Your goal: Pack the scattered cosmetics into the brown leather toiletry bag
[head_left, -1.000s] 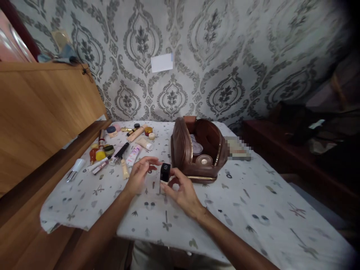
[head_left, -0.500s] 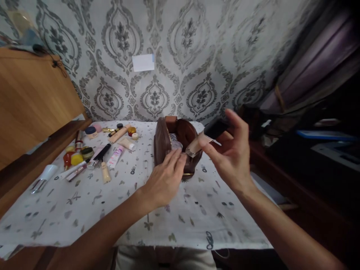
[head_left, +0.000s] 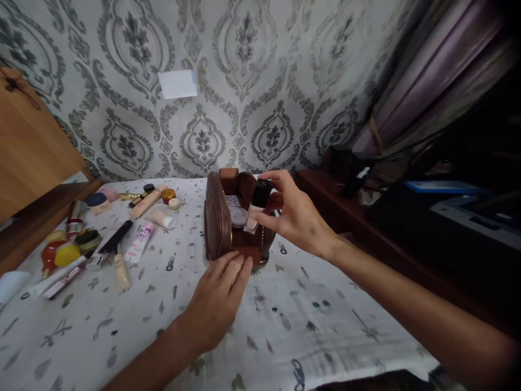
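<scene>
Head view | my right hand [head_left: 299, 220] pinches the bottle [head_left: 257, 203], now brought over the open pouch [head_left: 215, 222] | left hand [head_left: 217, 301] flat, slid to its base.

1. Paper slip [head_left: 177, 84] on the wall [head_left: 285, 65]: blank, no writing.
2. Pink tube [head_left: 139, 242] on the tablecloth [head_left: 285, 326]: dark print (too blurred to read).
3. Bottle [head_left: 260, 194] at the pouch [head_left: 215, 222]: no legible label.

grey damask wallpaper [head_left: 244, 108] covers the back wall, with a white paper slip [head_left: 177, 84] stuck on it. a wooden cabinet [head_left: 28, 146] stands left, purple curtains [head_left: 427, 70] hang right.
</scene>
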Demonstrator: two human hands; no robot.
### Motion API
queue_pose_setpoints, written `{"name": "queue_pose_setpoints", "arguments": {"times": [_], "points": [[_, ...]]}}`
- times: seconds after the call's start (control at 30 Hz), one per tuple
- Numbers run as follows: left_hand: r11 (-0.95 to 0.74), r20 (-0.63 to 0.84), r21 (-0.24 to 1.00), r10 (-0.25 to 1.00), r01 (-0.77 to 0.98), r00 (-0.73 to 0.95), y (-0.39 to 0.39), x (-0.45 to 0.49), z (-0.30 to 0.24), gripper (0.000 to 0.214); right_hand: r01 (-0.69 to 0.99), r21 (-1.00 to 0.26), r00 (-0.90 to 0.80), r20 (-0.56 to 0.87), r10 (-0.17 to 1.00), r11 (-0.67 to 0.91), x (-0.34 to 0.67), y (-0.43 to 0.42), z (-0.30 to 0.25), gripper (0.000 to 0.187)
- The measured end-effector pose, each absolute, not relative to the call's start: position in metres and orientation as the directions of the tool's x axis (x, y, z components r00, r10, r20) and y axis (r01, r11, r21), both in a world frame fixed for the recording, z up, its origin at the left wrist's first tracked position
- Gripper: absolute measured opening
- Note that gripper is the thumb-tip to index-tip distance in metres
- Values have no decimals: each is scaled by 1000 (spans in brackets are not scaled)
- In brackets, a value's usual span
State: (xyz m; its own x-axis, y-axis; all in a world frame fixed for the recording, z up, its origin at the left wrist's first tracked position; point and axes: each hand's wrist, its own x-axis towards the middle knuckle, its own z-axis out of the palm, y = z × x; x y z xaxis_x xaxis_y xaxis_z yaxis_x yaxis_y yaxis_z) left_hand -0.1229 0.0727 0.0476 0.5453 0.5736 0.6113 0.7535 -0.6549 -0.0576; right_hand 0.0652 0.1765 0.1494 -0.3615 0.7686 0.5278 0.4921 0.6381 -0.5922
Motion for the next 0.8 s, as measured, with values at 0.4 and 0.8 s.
{"name": "queue_pose_setpoints", "arguments": {"times": [0.4,0.8], "points": [[-651,616,-40,581,758,531,76,-126,34,42,496,-305,-835,90,543,813,55,217,170,32],[-660,633,-9,578,751,516,79,-126,31,42,527,-110,-816,-340,467,843,32,235,176,26]]}}
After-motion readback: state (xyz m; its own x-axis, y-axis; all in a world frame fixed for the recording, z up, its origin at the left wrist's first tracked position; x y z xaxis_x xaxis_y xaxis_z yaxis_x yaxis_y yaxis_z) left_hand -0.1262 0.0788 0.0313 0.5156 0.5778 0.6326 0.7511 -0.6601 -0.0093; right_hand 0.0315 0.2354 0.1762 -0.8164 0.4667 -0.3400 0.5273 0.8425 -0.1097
